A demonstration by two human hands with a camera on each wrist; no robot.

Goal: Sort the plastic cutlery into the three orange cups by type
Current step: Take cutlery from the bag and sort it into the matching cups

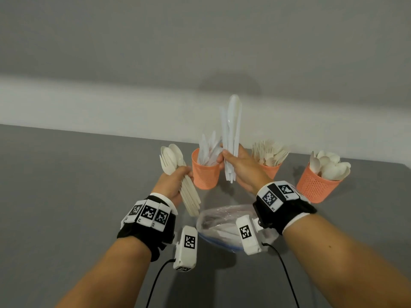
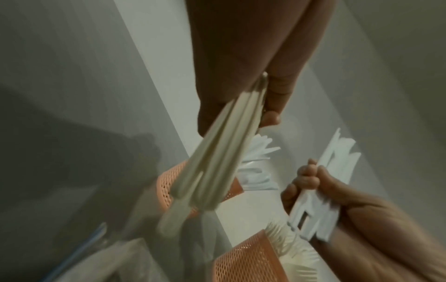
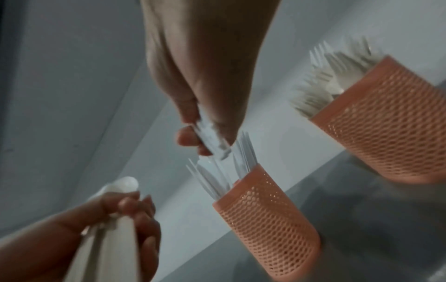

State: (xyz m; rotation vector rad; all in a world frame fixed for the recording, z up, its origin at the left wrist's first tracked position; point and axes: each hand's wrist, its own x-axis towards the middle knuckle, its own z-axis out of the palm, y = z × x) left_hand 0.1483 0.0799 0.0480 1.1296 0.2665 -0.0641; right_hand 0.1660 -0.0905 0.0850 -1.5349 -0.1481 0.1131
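Three orange mesh cups stand along the table's far edge: the left cup holds white knives, the middle cup cream forks, the right cup cream spoons. My left hand grips a bundle of cream spoons and forks, held up to the left of the knife cup. My right hand grips an upright bundle of white knives just right of that cup. In the wrist views the cream bundle and the white bundle are blurred.
A clear plastic bag with more cutlery lies on the grey table between my wrists. A white wall runs close behind the cups. Cables hang from both wrist cameras.
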